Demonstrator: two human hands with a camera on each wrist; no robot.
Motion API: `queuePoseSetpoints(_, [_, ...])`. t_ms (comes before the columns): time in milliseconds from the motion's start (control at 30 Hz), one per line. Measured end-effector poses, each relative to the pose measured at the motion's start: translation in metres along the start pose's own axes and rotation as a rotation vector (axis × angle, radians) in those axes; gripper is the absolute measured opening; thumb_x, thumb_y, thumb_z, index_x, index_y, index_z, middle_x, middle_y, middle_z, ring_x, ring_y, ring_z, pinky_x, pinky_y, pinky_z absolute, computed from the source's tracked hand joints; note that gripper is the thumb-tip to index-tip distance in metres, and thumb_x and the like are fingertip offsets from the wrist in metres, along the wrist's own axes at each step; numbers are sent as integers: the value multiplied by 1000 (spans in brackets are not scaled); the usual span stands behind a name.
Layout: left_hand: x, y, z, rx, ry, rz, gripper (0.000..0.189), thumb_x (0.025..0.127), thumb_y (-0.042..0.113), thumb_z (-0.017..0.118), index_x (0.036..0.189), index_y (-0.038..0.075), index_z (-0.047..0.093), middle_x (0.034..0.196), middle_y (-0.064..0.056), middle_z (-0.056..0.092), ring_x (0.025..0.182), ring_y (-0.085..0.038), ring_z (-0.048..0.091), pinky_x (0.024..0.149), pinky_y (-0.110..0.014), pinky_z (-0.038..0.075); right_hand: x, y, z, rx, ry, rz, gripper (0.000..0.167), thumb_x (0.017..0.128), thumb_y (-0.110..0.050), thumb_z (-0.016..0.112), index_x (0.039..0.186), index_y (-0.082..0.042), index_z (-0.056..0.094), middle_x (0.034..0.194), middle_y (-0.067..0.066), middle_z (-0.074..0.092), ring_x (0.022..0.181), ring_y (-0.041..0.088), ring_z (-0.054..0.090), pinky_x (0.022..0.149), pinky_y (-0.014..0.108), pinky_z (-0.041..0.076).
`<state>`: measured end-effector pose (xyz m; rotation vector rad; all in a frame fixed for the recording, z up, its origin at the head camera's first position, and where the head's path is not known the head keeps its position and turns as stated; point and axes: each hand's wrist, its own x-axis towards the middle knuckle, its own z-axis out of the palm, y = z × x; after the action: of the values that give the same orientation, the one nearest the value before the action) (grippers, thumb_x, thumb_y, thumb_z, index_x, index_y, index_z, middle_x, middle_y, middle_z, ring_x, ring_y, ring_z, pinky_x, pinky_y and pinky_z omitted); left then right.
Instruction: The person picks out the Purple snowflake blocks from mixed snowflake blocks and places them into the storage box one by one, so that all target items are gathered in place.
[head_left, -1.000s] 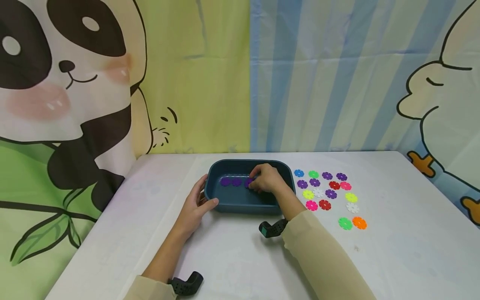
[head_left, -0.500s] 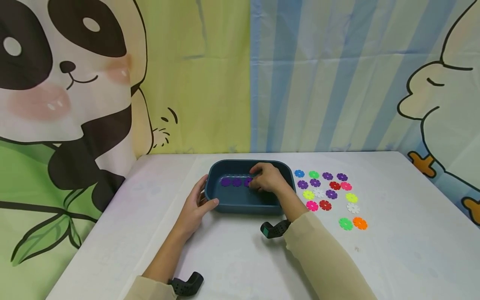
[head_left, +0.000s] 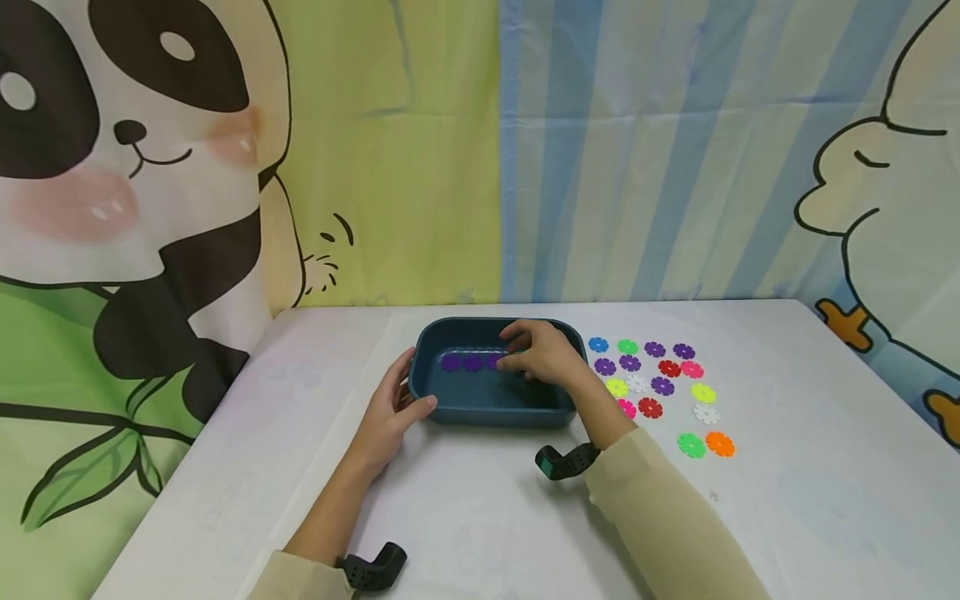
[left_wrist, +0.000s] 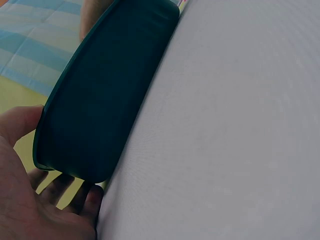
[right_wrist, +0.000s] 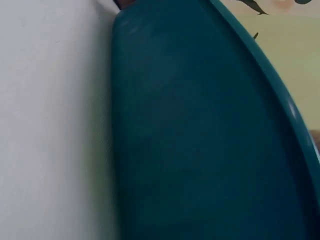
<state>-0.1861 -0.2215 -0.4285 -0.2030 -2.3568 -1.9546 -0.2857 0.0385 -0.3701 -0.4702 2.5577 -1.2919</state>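
The tray (head_left: 480,415) sits on the table (head_left: 465,508) at the middle of the frame. Inside it, three purple discs (head_left: 473,362) lie in a row left of its middle, the rightmost partly covered by the right hand (head_left: 547,354).

That hand reaches over the tray's right half, fingers bent; thumb and fingertips are at or just above the rightmost disc, and I cannot tell whether they pinch anything. The left hand (head_left: 386,421) holds the tray's left end, thumb at the near corner and fingers spread a little round the end; the left wrist view shows the thumb at the rim and the fingertips against the end wall. The right wrist view is filled mostly by the tray's outer wall.

Right of the tray, loose discs (head_left: 650,407) in blue, green, purple, red, pink, yellow, white and orange lie on the table, a green and an orange one lowest. Beige sleeves (head_left: 667,517) enter from the bottom, and a panda (head_left: 213,258) fills the upper left.
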Motion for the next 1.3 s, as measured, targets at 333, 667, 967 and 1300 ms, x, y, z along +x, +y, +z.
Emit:
queuePoseSetpoints(333, [0,1,0,-8,4,20,81,97,13,66,165,15,23,168,-13,31,150,-35,39,122,-54,30,-19,2,-10,5,89,-193,45,94,-19,76,136,-7,64,122,16,70,92,27,70,76,37,60])
queuePoseSetpoints(667, [0,0,0,4,5,-4,81,97,14,66,165,18,23,168,-9,31,150,-32,40,112,-23,37,-37,-3,-16,50,125,-264,37,97,-19,73,132,-10,65,120,16,72,94,28,71,80,37,60])
queuePoseSetpoints(967, [2,0,1,9,1,2,80,97,11,65,165,18,23,169,-10,31,150,-33,39,121,-47,32,-50,-2,-24,75,164,-291,34,96,-17,73,129,-11,67,117,13,72,95,26,71,78,34,59])
queuePoseSetpoints(1300, [0,1,1,9,-1,4,81,97,13,65,165,17,22,168,-12,31,150,-35,39,122,-51,30,-61,3,-29,72,186,-308,33,96,-17,73,128,-10,68,116,12,72,94,24,70,77,31,58])
